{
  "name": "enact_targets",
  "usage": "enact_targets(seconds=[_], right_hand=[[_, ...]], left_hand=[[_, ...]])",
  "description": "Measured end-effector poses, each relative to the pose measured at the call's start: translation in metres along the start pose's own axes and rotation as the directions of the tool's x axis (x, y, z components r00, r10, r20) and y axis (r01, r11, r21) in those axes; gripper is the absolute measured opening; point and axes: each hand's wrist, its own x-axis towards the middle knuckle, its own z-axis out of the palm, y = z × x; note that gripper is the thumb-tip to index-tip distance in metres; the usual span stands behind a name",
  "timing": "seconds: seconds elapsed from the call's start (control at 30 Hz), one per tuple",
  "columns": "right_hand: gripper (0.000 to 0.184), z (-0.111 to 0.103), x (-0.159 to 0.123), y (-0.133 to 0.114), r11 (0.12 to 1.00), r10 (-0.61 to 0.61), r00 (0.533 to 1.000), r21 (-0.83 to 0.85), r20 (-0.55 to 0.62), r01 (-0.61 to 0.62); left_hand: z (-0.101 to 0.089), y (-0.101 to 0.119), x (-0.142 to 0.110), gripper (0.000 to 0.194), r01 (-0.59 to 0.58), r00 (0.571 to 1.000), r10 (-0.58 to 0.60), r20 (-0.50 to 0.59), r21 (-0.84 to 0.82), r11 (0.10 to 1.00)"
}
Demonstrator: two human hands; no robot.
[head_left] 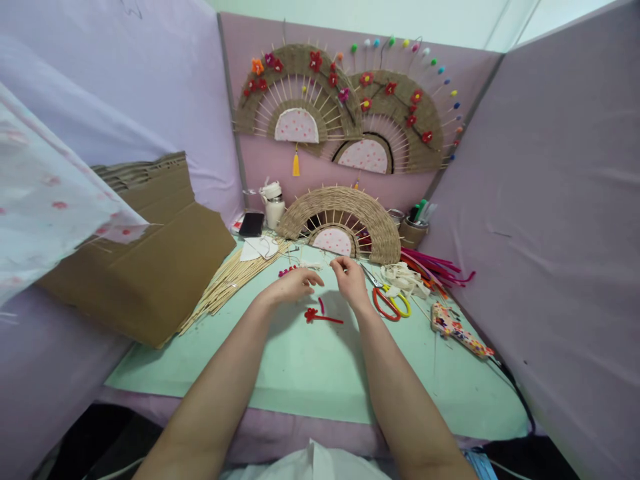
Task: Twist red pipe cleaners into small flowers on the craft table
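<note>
The left hand point(295, 285) is being held over the green tabletop point(310, 373), with its fingers loosely bent and its grip partly open, and nothing is being seen in it. The right hand point(352, 281) is being held just beside it, and its thumb and finger are being pressed together at the tips (it cannot be told if some tiny thing is being pinched there).

A red pipe-cleaner flower point(311, 315) with a thin stem is being held up by the tabletop, below and between the hands. A short pink pipe-cleaner piece point(321, 306) is being shown just beside it. Some pink and purple fuzzy bits point(287, 271) are being partly hidden by the left hand.

To the right of the right hand, scissors point(387, 305) with red and yellow loops are being carried by the tabletop, near white strips point(404, 278) and a heap of bright pipe cleaners point(437, 265). A spotty glue gun point(457, 330) is being rested farther right. Thin sticks point(227, 287) are being spread on the left, near brown cardboard point(150, 257). A woven fan point(345, 200) is being stood behind the hands, and two flowery fans point(305, 63) are being hung above it.
</note>
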Motion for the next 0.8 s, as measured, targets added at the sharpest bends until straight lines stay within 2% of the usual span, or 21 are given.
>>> enact_targets(seconds=[0.07, 0.1, 0.17, 0.23, 0.3, 0.37, 0.43, 0.5, 0.57, 0.67, 0.73, 0.8], right_hand=[[0.023, -0.001, 0.0, -0.002, 1.0, -0.004, 1.0, 0.028, 0.007, 0.004], [0.023, -0.001, 0.0, -0.003, 0.999, -0.01, 1.0, 0.039, 0.011, 0.009], [0.023, -0.001, 0.0, -0.004, 0.998, -0.013, 1.0, 0.054, 0.016, 0.012], [0.023, -0.001, 0.0, -0.004, 0.998, -0.007, 1.0, 0.065, 0.014, 0.006], [0.024, -0.002, 0.0, -0.006, 0.996, -0.003, 1.0, 0.091, 0.007, 0.002], [0.024, -0.004, 0.001, -0.01, 0.989, 0.005, 1.0, 0.148, 0.009, -0.006], [0.025, -0.008, 0.0, -0.016, 0.974, 0.02, 1.0, 0.224, 0.02, -0.024], [0.025, -0.014, -0.001, -0.022, 0.959, 0.032, 0.999, 0.282, 0.022, -0.037], [0.025, -0.021, -0.005, -0.027, 0.953, 0.019, 1.0, 0.303, -0.005, -0.017], [0.024, -0.029, -0.012, -0.029, 0.947, -0.031, 0.999, 0.319, -0.032, 0.039], [0.025, -0.031, -0.018, -0.026, 0.914, 0.032, 0.999, 0.404, 0.033, -0.043], [0.026, -0.031, -0.023, -0.021, 0.822, 0.143, 0.977, 0.53, 0.16, -0.207]], left_hand=[[0.001, 0.001, -0.011, 0.03, -0.056, 0.986, 0.032, 0.162, 0.146, 0.988], [0.003, 0.0, -0.015, 0.031, -0.066, 0.979, 0.027, 0.203, 0.188, 0.98], [0.008, -0.002, -0.022, 0.029, -0.07, 0.97, 0.012, 0.244, 0.23, 0.971], [0.014, -0.005, -0.025, 0.019, -0.064, 0.965, 0.013, 0.262, 0.188, 0.98], [0.018, -0.005, -0.024, 0.01, -0.018, 0.971, 0.006, 0.241, 0.047, 0.999], [0.017, -0.001, -0.022, 0.007, 0.072, 0.992, -0.051, 0.117, -0.178, 0.981], [0.013, 0.008, -0.02, 0.012, 0.13, 0.988, -0.151, -0.014, -0.439, 0.889], [0.008, 0.019, -0.02, 0.021, 0.142, 0.981, -0.193, -0.009, -0.642, 0.754], [0.005, 0.029, -0.02, 0.029, 0.155, 0.976, -0.22, 0.008, -0.735, 0.66], [0.009, 0.034, -0.02, 0.035, 0.107, 0.978, -0.208, -0.013, -0.827, 0.552], [0.016, 0.032, -0.02, 0.035, 0.06, 0.98, -0.194, -0.042, -0.872, 0.486], [0.022, 0.03, -0.02, 0.034, 0.048, 0.978, -0.204, -0.049, -0.894, 0.446]])
